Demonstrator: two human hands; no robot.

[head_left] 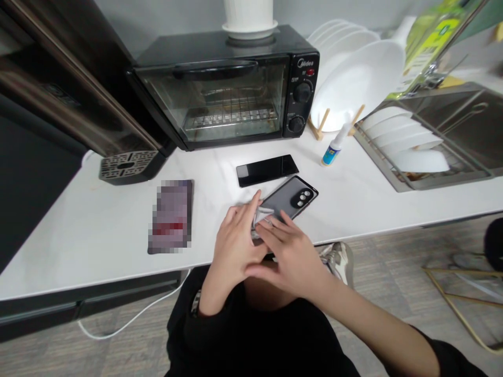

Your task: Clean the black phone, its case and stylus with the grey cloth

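A phone case (281, 198) with a dark rim, grey see-through back and camera cutouts lies aslant near the counter's front edge. My left hand (234, 243) is at its lower left end, fingers long and bent around that edge. Over the same end, my right hand (294, 254) presses its fingertips on a crumpled greyish-white sheet (262, 213), perhaps a wipe; its exact kind is unclear. Both hands hide the case's lower end. Just behind the case lies a black phone (268, 170), screen up. To the left is another phone-shaped item (171, 217), blurred by pixels.
A black toaster oven (231, 99) stands behind, with a white pot (249, 18) on top. A small glue-like bottle (333, 151) stands right of the phones. White plates (356, 84) fill a wooden rack beside the sink (467, 125). A dark machine (129, 165) stands at left.
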